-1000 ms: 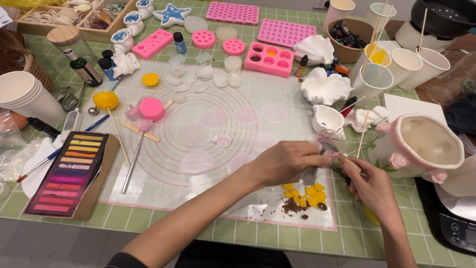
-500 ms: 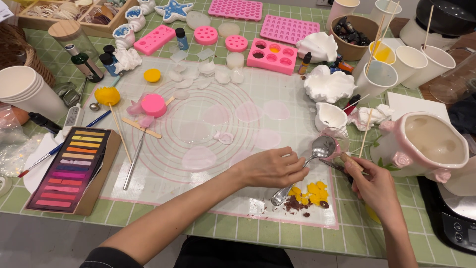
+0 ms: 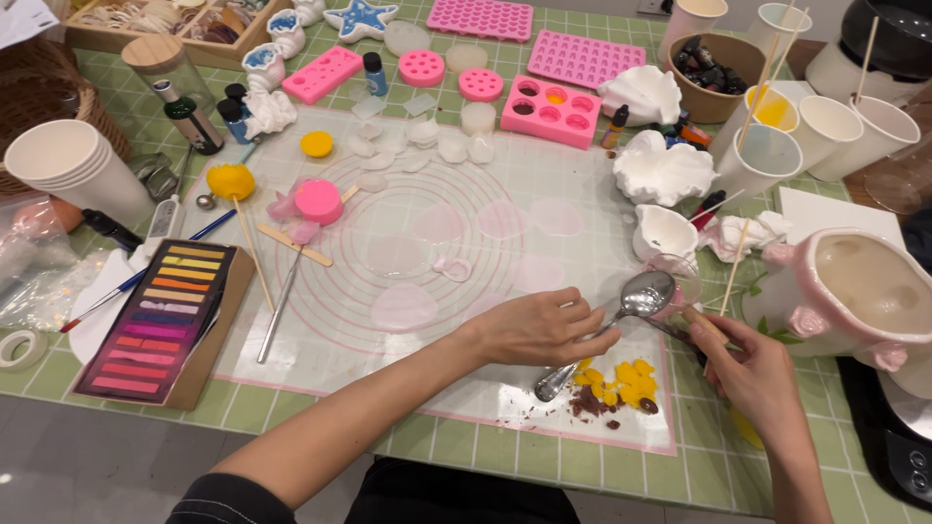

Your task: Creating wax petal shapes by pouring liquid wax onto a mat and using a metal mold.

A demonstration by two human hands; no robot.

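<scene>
1. a head camera looks down on a craft table covered by a green checked cloth (image 3: 320, 437) and a clear silicone mat (image 3: 427, 243) printed with pink circles.
2. the left hand (image 3: 539, 330) reaches across the mat from the lower left, fingers curled closed around the handle of a metal spoon (image 3: 621, 320).
3. the spoon slants upward to the right, its bowl raised near the rim of a small clear cup (image 3: 675, 286), its handle end down near the mat.
4. the right hand (image 3: 752, 374) comes in from the lower right, fingers pinched closed on a thin wooden-handled tool (image 3: 701, 325) that points toward the spoon's bowl; its tip is hard to make out.
5. just below the spoon, yellow and dark brown crumbs (image 3: 612, 388) lie scattered on the mat.
6. right of the hands stands a cream pot with pink roses (image 3: 854, 291).
7. on the left lies a tray of coloured chalk sticks (image 3: 160, 320), with a stack of white paper cups (image 3: 68, 170) further back.
8. pink silicone moulds (image 3: 551, 109) and white shell-shaped casts (image 3: 665, 170) sit along the far side.
</scene>
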